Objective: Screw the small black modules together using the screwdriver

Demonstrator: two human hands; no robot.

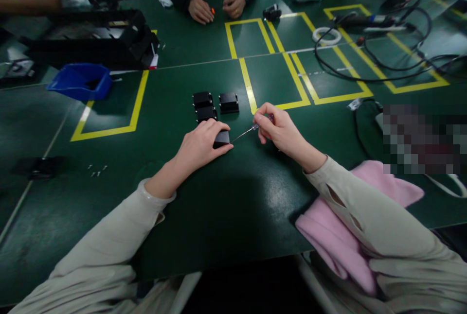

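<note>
My left hand [202,145] rests on top of a small black box [221,138] on the green table and holds it down. My right hand [279,129] grips a thin screwdriver [245,132] by its handle, with the metal tip pointed at the right side of that box. Just beyond lie three more small black boxes [215,103], two stacked in a column on the left and one to their right.
A blue bin [80,80] and a black case [91,37] sit at the far left. Several tiny screws [97,170] lie left of my arm. A pink cloth [346,226] lies under my right forearm. Cables [372,56] spread far right. Another person's hands [217,8] rest across the table.
</note>
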